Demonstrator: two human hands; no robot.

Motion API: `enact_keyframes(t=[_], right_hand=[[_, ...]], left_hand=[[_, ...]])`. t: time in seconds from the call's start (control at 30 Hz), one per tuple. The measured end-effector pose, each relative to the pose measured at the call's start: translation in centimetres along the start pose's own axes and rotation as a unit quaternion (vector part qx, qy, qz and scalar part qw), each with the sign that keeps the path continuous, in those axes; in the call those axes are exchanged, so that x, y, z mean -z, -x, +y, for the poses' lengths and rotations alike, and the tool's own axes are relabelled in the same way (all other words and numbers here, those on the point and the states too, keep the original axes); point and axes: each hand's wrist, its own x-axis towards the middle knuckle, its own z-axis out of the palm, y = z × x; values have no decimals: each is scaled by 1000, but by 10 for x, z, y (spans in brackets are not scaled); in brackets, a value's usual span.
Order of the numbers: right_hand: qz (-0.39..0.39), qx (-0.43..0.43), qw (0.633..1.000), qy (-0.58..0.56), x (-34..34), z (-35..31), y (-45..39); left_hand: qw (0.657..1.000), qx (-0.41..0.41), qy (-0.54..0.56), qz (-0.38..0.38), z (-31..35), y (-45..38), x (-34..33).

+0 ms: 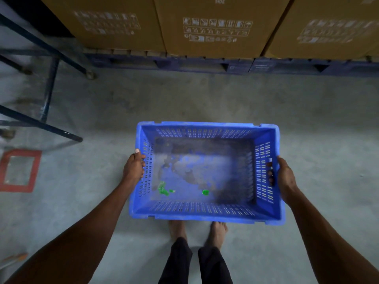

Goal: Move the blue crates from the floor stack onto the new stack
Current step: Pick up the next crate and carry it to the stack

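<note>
One blue slotted plastic crate is held level in front of me, above the concrete floor and my bare feet. My left hand grips its left short wall, thumb over the rim. My right hand grips the right short wall, with fingers poking through the handle slot. The crate's floor is dusty and carries a few small green scraps. No other crate or stack shows in this view.
Brown cardboard boxes stand on dark blue pallets along the far side. A dark metal rack frame occupies the left. A red square outline is painted on the floor at the left.
</note>
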Motion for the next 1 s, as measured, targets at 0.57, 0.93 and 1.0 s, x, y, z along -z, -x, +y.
enact_keyframes(t=[0.57, 0.93, 1.0], right_hand=[[112, 147, 922, 340, 8, -14, 49], [75, 397, 862, 306, -23, -78, 272], [70, 412, 858, 297, -27, -88, 311]], left_hand=[[949, -170, -254, 76, 20, 50, 22], [884, -326, -280, 186, 87, 223, 104], [886, -322, -262, 205, 98, 255, 122]])
